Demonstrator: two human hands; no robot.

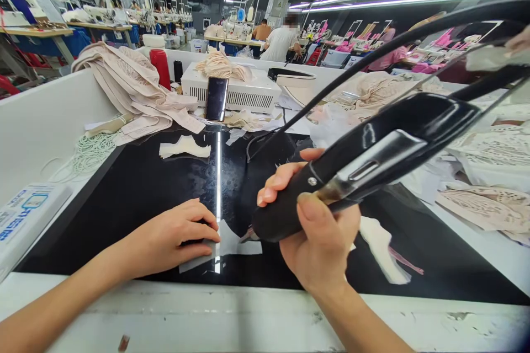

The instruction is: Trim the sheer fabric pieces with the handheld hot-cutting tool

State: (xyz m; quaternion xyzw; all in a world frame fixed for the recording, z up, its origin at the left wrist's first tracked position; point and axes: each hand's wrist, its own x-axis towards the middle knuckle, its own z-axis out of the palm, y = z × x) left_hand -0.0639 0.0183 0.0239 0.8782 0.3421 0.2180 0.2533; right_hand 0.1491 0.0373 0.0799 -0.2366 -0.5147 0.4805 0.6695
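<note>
My right hand (321, 231) is wrapped around a black corded electric hand tool (372, 143) with a silver lever, its thumb near the lever. The tool tilts down to the left, and its small metal tip (249, 235) reaches the right part of a thin grey-white piece of material (242, 246). Whether the tip touches it, I cannot tell. Palm down, my left hand (178, 237) rests on the left part of this piece, fingers stretched out and thumb apart. Below them lies a glossy black sheet (174, 187).
Off-white scraps (184, 147) lie at the back; another scrap (383, 248) sits right of my right hand. A phone (216, 99) leans on a white vented box (256, 94). Beige fabric (132, 80) is heaped back left, cut pieces (492, 207) at right. The tool's cord (331, 85) arches overhead.
</note>
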